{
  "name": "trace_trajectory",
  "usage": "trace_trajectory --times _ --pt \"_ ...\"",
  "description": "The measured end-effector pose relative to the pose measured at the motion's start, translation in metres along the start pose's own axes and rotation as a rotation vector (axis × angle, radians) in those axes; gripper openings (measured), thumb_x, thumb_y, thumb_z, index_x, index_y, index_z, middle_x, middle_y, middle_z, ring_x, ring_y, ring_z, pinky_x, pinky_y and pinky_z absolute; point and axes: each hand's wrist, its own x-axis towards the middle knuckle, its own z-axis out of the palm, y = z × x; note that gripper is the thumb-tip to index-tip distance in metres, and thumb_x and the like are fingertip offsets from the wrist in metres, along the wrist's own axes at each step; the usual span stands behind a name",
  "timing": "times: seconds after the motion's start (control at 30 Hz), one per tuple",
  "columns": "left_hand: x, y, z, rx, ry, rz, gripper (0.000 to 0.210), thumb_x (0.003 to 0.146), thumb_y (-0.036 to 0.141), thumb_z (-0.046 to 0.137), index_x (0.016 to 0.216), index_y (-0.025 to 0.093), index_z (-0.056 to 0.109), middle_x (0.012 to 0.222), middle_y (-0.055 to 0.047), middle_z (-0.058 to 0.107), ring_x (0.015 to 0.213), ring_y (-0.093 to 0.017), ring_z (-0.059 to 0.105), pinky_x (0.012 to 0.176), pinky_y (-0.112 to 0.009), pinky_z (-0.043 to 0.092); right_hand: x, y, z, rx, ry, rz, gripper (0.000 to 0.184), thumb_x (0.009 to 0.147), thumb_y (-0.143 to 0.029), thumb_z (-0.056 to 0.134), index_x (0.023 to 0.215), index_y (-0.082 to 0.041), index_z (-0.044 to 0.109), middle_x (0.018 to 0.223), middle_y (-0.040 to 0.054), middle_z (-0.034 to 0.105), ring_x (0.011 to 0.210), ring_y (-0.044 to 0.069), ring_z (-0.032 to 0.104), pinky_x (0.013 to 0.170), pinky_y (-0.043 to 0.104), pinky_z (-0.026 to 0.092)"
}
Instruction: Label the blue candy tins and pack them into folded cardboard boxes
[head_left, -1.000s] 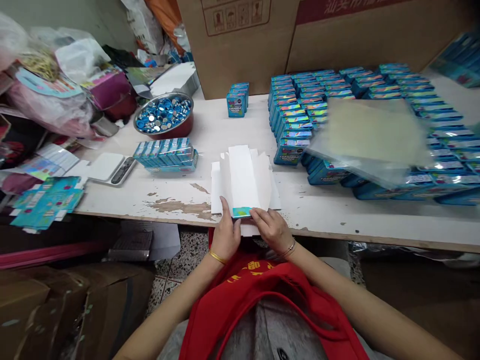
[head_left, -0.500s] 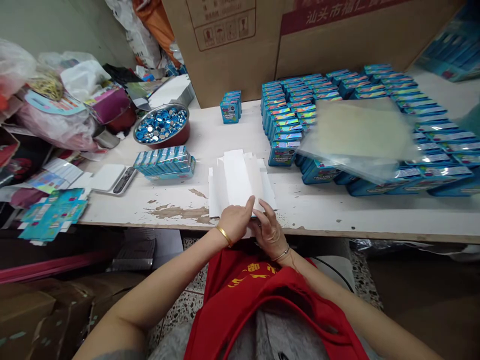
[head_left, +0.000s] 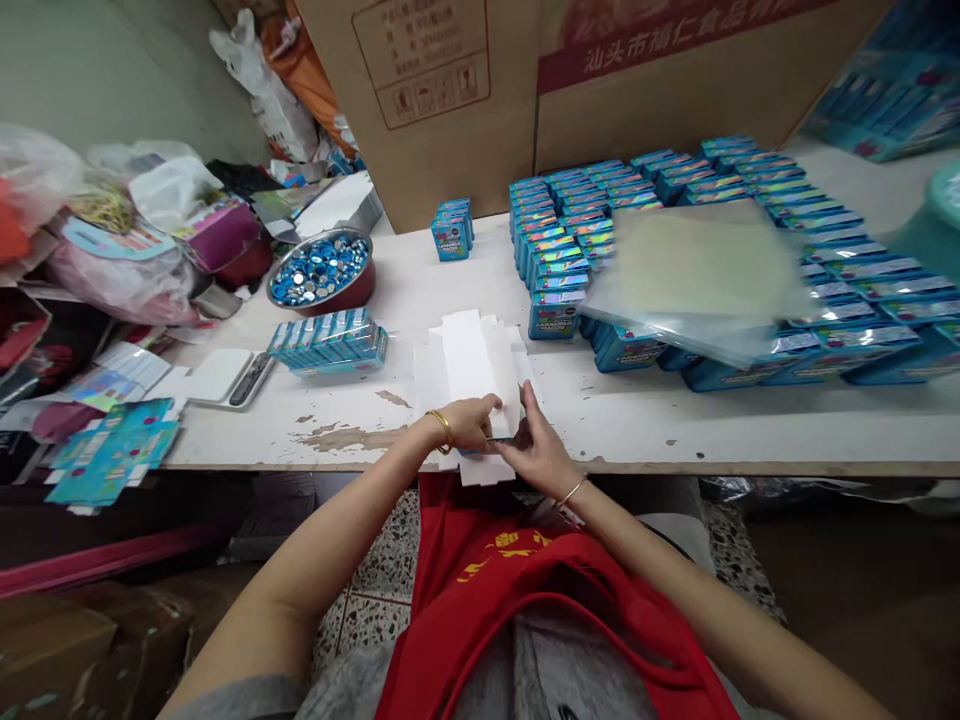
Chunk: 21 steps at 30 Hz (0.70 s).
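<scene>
In front of me several unfolded white card box blanks (head_left: 466, 350) lie at the table's near edge, plain side up. A flap of the top blank sticks out over the edge toward my red apron (head_left: 517, 580). My left hand (head_left: 469, 424) is closed on the near part of this blank, with its index finger along the card. From the other side my right hand (head_left: 541, 452) pinches the blank's right near corner, fingers pointing up and thumb toward the left hand. A bit of blue printed underside shows between the hands.
Left of the blanks stand a clear-wrapped pack of blue boxes (head_left: 328, 342), a bowl of blue foil pieces (head_left: 321, 272) and a white scale (head_left: 229, 378). Rows of filled blue boxes (head_left: 555, 312) fill the right, with translucent sheets (head_left: 697, 265) on top. A large carton (head_left: 450, 150) stands behind.
The near end of the top blank has come toward me, past the table edge. My right hand has turned, its fingers now upright at the blank's right side. The view has shifted slightly.
</scene>
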Motion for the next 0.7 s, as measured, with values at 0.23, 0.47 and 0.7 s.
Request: trace_trajectory --times 0.23,0.47,0.7 --pt "-0.01 0.024 0.02 -0.118 0.174 0.259 0.029 0.076 0.018 0.065 0.104 0.014 0.061 0.097 -0.006 0.071 0.087 -0.017 0.066 0.078 -0.027 0.049 0.044 0.008 -0.044 -0.25 -0.236 -0.013 0.055 0.085 -0.016 0.036 0.14 -0.016 0.04 0.131 0.0102 0.057 0.112 0.022 0.057 0.095 0.038 0.046" --pt "-0.023 -0.024 -0.037 0.333 0.845 0.222 0.037 0.091 0.034 0.048 0.125 0.021 0.055 0.14 -0.012 0.047 0.131 -0.027 0.04 0.108 -0.05 0.028 0.057 -0.003 -0.074 -0.854 -0.572 -0.273 0.069 0.084 -0.005 0.035 0.148 -0.028 0.022 0.113 0.0061 0.064 0.086 0.018 0.062 0.068 0.027 0.041" --pt "-0.008 -0.077 -0.033 0.545 0.435 0.221 0.038 0.093 0.036 0.043 0.126 0.02 0.052 0.121 -0.01 0.061 0.107 -0.022 0.056 0.093 -0.036 0.04 0.051 -0.011 -0.068 -0.905 -0.577 -0.391 0.051 0.096 -0.045 0.035 0.143 -0.027 0.035 0.109 0.0103 0.059 0.092 0.023 0.056 0.074 0.03 0.035"
